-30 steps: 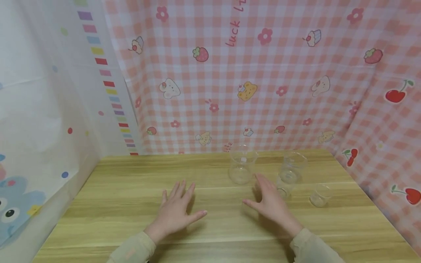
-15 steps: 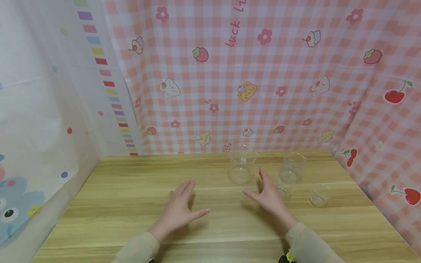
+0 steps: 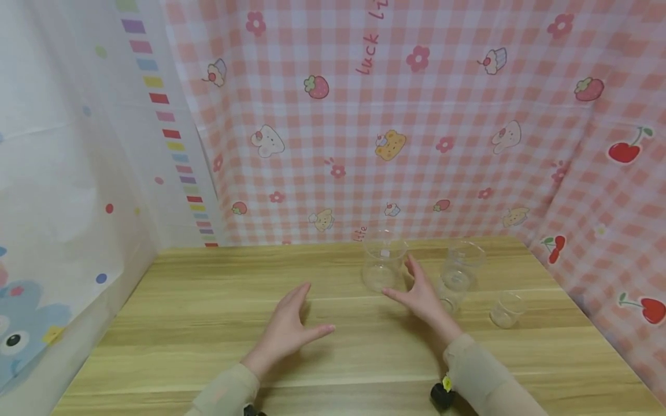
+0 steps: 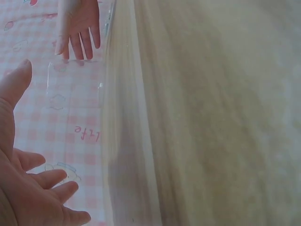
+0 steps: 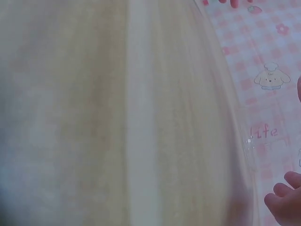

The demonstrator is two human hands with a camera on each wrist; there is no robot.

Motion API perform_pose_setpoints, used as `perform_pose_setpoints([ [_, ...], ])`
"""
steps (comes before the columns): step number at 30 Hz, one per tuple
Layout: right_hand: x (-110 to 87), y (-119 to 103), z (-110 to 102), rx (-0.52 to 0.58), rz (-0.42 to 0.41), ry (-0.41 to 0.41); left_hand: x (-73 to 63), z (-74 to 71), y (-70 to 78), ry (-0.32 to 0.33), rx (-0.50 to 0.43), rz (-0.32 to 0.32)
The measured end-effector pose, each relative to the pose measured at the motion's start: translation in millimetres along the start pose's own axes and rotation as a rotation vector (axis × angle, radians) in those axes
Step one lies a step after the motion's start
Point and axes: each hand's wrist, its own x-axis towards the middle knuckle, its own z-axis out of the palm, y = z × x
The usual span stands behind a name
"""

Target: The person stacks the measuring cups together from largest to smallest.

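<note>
A large clear beaker (image 3: 382, 277) stands upright toward the back of the wooden table. My right hand (image 3: 422, 297) is at its right front side, thumb and fingers spread apart; whether they touch the glass I cannot tell. Farther left and nearer me, my left hand (image 3: 285, 329) hovers over the table with thumb and fingers apart, holding nothing. In the left wrist view the left hand (image 4: 35, 188) has its fingers extended, and the faint beaker (image 4: 75, 87) shows below the right hand (image 4: 80, 30). Only some fingers (image 5: 287, 197) of the right hand show in the right wrist view.
More clear beakers (image 3: 462, 268) stand close together behind and right of the right hand, their outlines overlapping. A small clear beaker (image 3: 506, 312) stands farther right. Patterned cloth (image 3: 322, 144) hangs along the table's back, with further cloth at both sides.
My right hand has moved forward and slightly left toward the large beaker. The left hand has shifted a little right and turned more onto its side. The beakers have not moved.
</note>
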Motion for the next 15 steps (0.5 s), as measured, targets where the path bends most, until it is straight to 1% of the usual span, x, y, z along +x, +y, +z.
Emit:
perform_pose_setpoints([
  [5, 6.4, -1, 1, 0.013, 0.005, -0.002, 2.9, 1.4, 1.3, 0.003, -0.048, -0.018],
  [15, 17.0, -5, 2, 0.059, 0.026, -0.007, 8.9, 5.4, 1.2, 0.017, -0.101, -0.05],
])
